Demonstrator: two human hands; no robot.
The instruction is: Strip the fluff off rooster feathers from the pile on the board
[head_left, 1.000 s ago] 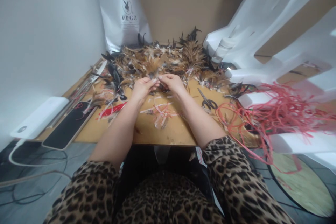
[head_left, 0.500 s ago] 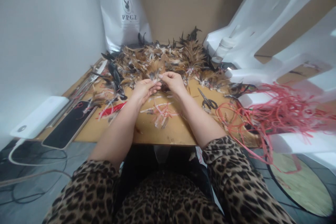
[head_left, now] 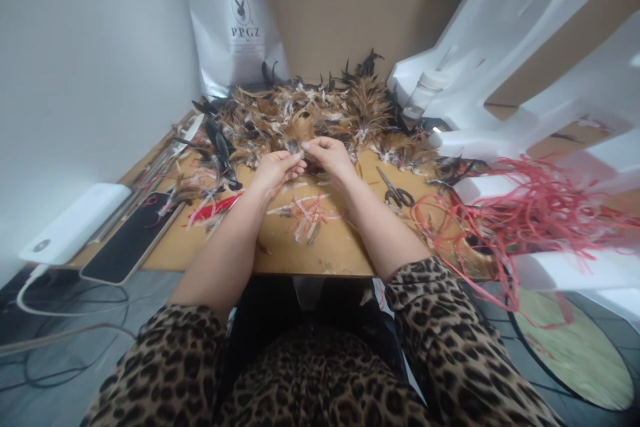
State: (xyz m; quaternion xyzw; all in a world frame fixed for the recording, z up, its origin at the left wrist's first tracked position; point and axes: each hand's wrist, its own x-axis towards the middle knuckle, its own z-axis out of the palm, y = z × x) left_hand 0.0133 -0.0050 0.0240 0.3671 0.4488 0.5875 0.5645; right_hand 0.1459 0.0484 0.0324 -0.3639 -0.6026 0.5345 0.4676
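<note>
Between my hands, in front of the heap, is a small bunch of brown feathers (head_left: 300, 128), its tips pointing away from me. My left hand (head_left: 278, 168) pinches near the pale quill end with thumb and fingers. From the other side, the thumb and forefinger of my right hand (head_left: 327, 155) pinch the same bunch at its base. Behind them spreads a big heap of brown and black feathers (head_left: 260, 113). Below my hands, pink and white string scraps (head_left: 309, 213) lie on the wooden table (head_left: 300, 257).
Black-handled scissors (head_left: 395, 190) lie right of my hands. Tangled pink strings (head_left: 545, 213) spill over white foam pieces (head_left: 575, 273) at the right. On the left are a phone (head_left: 130, 237), a white power bank (head_left: 75, 223) with a cable, and red strands (head_left: 215, 207). A white bag (head_left: 240, 47) stands behind.
My hands stay at nearly the same place, with only slight finger movement at the base of the feather bunch. The bunch's brown tips stand out a little more. Nothing else visibly moved.
</note>
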